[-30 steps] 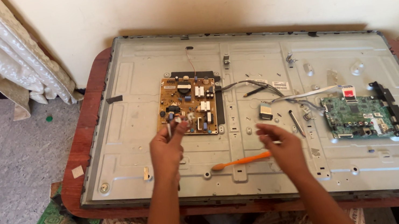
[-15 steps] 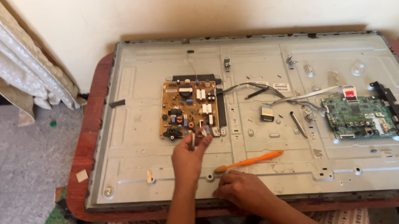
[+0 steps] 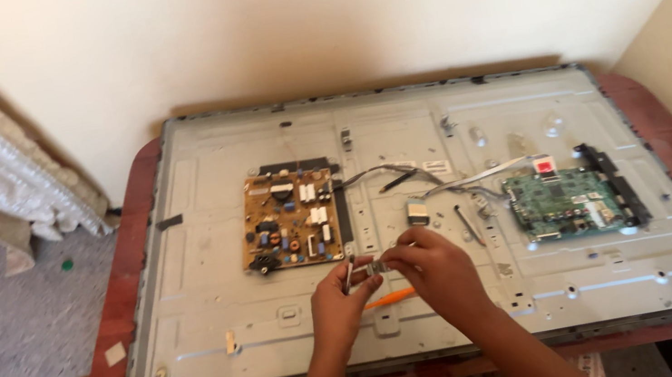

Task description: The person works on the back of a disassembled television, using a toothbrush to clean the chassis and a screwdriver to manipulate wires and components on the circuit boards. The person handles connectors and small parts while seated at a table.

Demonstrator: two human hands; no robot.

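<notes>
I am pinching a small silvery part point(image 3: 373, 267) between my left hand point(image 3: 337, 306) and right hand point(image 3: 438, 270), just above the opened panel back point(image 3: 207, 239). The yellow board point(image 3: 295, 229) and green board point(image 3: 566, 199) are still sitting mounted; an orange tool point(image 3: 392, 297) is lying under my hands.

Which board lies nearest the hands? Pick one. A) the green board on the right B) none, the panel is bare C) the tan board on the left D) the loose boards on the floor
C: the tan board sits just above the left hand and right hand, which meet over a small part below it; the green board lies farther off.
</notes>
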